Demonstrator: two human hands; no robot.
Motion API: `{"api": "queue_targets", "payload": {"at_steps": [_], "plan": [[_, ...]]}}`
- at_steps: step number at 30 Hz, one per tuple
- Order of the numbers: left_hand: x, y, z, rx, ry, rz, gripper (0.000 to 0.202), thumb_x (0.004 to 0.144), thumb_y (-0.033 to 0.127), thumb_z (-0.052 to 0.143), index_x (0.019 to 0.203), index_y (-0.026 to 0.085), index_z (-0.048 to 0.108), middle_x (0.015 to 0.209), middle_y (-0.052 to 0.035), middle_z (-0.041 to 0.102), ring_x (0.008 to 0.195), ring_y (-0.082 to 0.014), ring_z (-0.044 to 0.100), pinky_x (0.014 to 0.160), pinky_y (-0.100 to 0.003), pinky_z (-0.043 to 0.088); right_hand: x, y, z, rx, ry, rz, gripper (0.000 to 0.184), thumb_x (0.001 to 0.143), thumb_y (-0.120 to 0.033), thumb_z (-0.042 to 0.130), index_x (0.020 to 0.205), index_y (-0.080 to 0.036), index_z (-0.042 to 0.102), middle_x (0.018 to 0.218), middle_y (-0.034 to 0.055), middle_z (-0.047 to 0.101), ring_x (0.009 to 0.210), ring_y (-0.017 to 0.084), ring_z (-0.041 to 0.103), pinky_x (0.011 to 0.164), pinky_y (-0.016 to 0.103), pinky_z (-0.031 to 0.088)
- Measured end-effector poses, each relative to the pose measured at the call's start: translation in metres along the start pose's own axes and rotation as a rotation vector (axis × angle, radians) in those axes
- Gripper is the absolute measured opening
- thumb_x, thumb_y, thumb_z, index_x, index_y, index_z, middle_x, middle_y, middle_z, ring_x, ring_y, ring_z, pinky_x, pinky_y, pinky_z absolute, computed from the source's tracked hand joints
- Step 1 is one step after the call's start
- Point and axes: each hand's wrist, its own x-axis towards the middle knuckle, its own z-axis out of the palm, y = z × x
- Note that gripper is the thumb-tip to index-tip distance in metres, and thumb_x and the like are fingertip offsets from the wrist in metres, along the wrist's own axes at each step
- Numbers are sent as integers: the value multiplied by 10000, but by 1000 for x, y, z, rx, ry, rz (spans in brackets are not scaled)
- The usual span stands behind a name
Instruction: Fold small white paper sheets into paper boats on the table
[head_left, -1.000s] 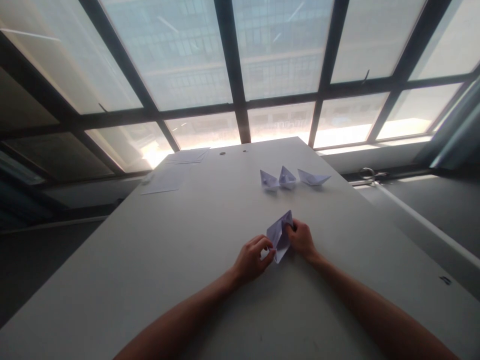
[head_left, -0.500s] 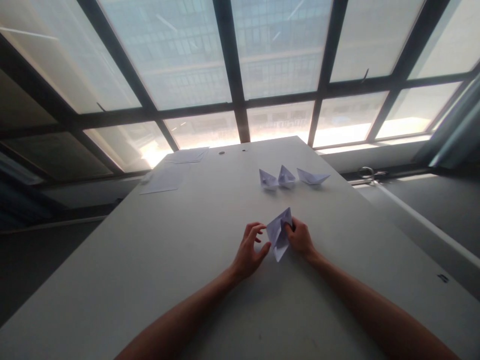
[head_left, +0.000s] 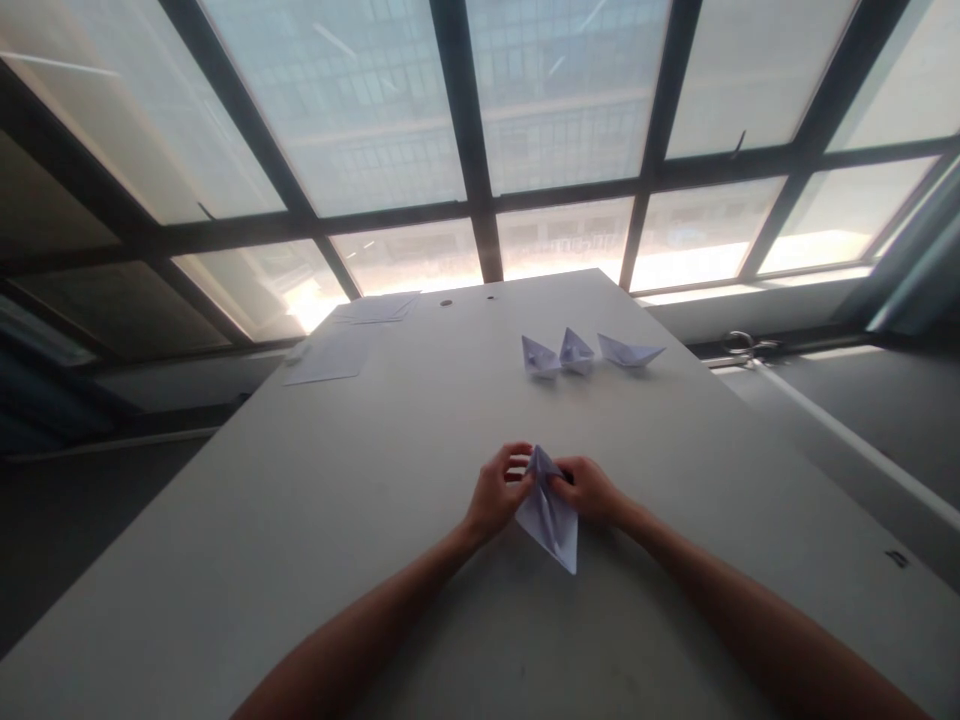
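A folded white paper boat [head_left: 553,525] is held between my two hands above the near middle of the table, one pointed end facing down toward me. My left hand [head_left: 501,490] pinches its left side near the top, thumb in front and fingers behind. On the other side, my right hand [head_left: 589,487] grips the paper with its thumb pressed on the front fold; its other fingers are mostly hidden. Beyond my hands stand three more paper boats: a left one [head_left: 540,358], a middle one [head_left: 576,352] close beside it, and a wider one [head_left: 630,351] to the right.
The white table [head_left: 360,480] reaches toward the windows [head_left: 555,95]. Paper sheets [head_left: 326,360] lie at its far left, with more sheets [head_left: 379,308] behind them. A small dark mark [head_left: 897,558] shows near the right edge. A white rail [head_left: 832,420] runs beyond that edge.
My left hand has closed onto the paper boat, which it was beside before. The boat has turned and come lower, its point now toward me. My right hand has shifted its hold slightly.
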Motion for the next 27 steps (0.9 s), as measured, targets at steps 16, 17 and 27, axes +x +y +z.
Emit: {"api": "queue_targets", "payload": {"at_steps": [16,17,27], "plan": [[5,-4,-1,-129,-90,-177,245,805,378,671,872,151,735,806,-25,718,728,-175,644,659,-249,478,-4,-3,0,-61,265,-174,115,844,-325,616,844,-210,622,802,13,575,728,155,522,677,263,434],[5,-4,-1,-118,-89,-174,244,802,378,673,864,150,733,803,-25,717,729,-177,644,658,-250,478,-5,-5,-1,-90,265,-215,119,865,-322,601,827,-215,637,821,25,580,768,166,537,712,275,444],[3,-2,3,-41,-98,-103,243,840,354,643,903,142,742,846,-45,736,770,-190,658,695,-251,493,-4,-6,3,-131,303,-246,151,882,-358,664,838,-227,726,781,27,581,782,181,551,714,292,432]]}}
